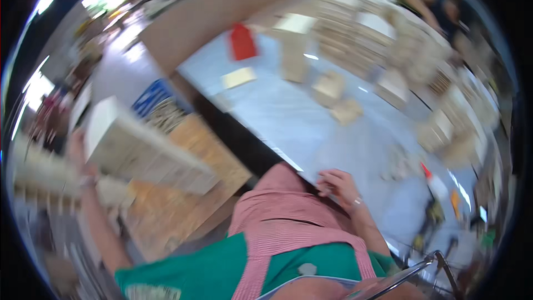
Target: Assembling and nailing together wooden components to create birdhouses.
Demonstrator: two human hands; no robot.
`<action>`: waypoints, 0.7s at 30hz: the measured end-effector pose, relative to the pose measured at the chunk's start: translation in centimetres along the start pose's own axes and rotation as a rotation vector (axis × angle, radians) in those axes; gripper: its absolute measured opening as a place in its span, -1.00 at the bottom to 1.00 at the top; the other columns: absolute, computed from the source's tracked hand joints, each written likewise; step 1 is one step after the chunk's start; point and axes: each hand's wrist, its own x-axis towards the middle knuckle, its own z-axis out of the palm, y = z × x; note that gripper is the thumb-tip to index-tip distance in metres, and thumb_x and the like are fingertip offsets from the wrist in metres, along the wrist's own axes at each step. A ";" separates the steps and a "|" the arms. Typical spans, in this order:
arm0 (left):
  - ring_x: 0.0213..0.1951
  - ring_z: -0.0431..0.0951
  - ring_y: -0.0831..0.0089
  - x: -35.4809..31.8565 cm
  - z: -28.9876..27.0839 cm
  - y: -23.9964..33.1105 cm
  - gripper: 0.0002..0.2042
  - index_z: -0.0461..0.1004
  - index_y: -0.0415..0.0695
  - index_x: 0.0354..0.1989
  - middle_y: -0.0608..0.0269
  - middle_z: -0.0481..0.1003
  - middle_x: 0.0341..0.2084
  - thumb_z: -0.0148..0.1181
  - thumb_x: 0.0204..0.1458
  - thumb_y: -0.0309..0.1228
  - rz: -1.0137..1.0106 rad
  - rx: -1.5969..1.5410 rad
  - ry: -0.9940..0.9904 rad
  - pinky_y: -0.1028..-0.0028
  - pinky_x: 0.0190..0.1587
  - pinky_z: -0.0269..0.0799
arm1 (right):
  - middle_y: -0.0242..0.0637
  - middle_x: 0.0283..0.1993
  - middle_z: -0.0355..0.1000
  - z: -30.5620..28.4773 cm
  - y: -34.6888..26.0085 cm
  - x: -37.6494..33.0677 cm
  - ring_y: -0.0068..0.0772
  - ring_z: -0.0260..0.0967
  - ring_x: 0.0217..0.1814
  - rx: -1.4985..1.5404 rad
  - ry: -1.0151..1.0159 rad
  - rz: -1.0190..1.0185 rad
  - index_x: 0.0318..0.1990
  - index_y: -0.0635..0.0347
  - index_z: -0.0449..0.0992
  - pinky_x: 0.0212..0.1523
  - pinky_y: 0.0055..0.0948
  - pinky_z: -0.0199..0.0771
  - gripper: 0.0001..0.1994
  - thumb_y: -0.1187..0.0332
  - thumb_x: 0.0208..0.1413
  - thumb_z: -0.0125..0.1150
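Note:
My left arm stretches far out to the left, and my left hand (80, 153) is at the outer side of a tall stack of pale, flat pieces (150, 147). Its fingers are smeared by motion and partly behind the stack, so I cannot tell whether they grip it. That stack rests on a brown particle board (161, 208). Close to my body, my right hand (340, 186) hovers by the near edge of the light blue tabletop (283, 114). Its fingers are loosely bent and apart, with nothing visible in them.
Several pale blocks and stacks (347, 33) crowd the table's far side, near a red piece (242, 41) and a pale yellow rectangle (239, 78). A blue crate (152, 97) stands beyond the board. A red-tipped white bottle (436, 183) lies right. Another person (425, 3) sits far right.

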 end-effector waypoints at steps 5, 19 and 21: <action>0.08 0.37 0.18 1.1 2.9 33.3 -0.60 0.25 -0.37 0.13 -0.04 0.34 0.04 -0.29 0.25 -0.35 0.303 -0.334 0.227 0.25 0.17 0.28 | -0.18 -0.27 0.49 -2.7 2.2 -1.8 -0.45 0.49 -0.31 0.170 0.161 -0.140 -0.07 0.37 0.45 -0.37 -0.50 0.57 -0.70 0.29 0.19 0.10; -0.14 0.49 0.36 -22.3 24.8 71.4 -0.76 0.42 -0.29 -0.09 0.12 0.47 -0.22 0.10 0.06 -0.51 0.553 -1.046 -1.213 0.45 -0.10 0.40 | -0.20 -0.27 0.50 -14.8 3.8 -14.3 -0.47 0.48 -0.32 0.292 0.608 -0.257 -0.06 0.31 0.46 -0.39 -0.50 0.55 -0.73 0.31 0.20 0.07; -0.14 0.49 0.25 -23.9 29.0 72.7 -0.70 0.39 -0.28 -0.04 0.07 0.46 -0.16 0.13 0.07 -0.43 0.634 -0.973 -1.161 0.37 -0.10 0.42 | -0.20 -0.28 0.50 -15.4 3.5 -15.1 -0.47 0.48 -0.33 0.288 0.660 -0.260 -0.05 0.31 0.46 -0.39 -0.50 0.55 -0.74 0.32 0.21 0.07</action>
